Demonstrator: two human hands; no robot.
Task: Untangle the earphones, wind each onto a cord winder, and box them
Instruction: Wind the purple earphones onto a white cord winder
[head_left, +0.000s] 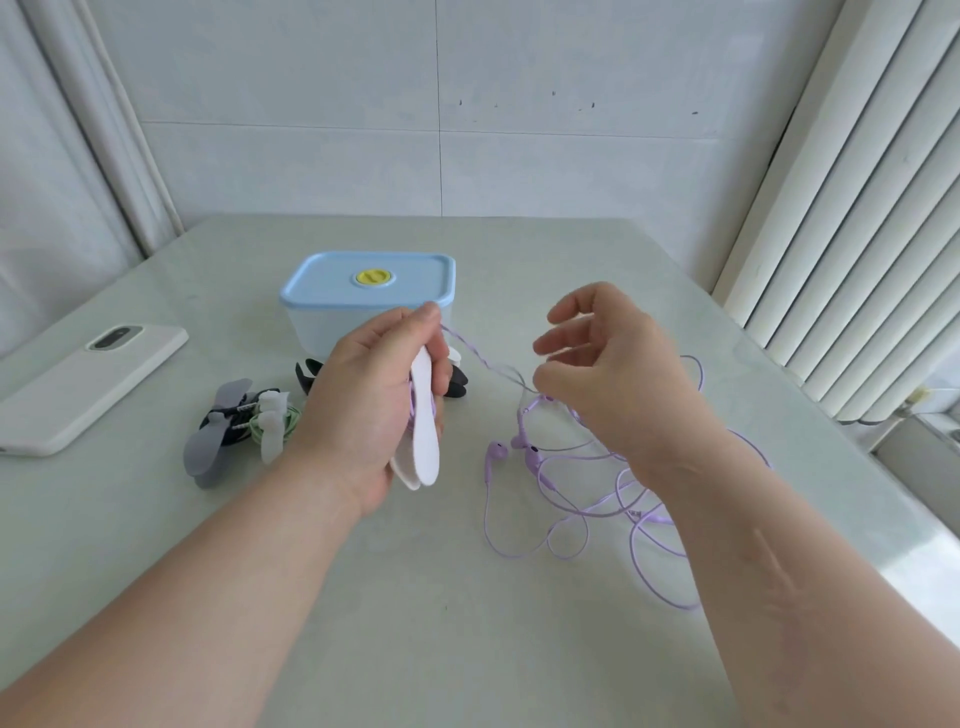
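Your left hand (374, 395) grips the white winder (426, 415), thumb pinning one end of the purple earphones (493, 453). Your right hand (613, 374), fingers half curled, seems to pinch the cord at its fingertips. Most of the cord lies loose on the table (415, 597). Two wound sets (244, 426) wait beside the lidded box (317, 325), so winding and boxing remain.
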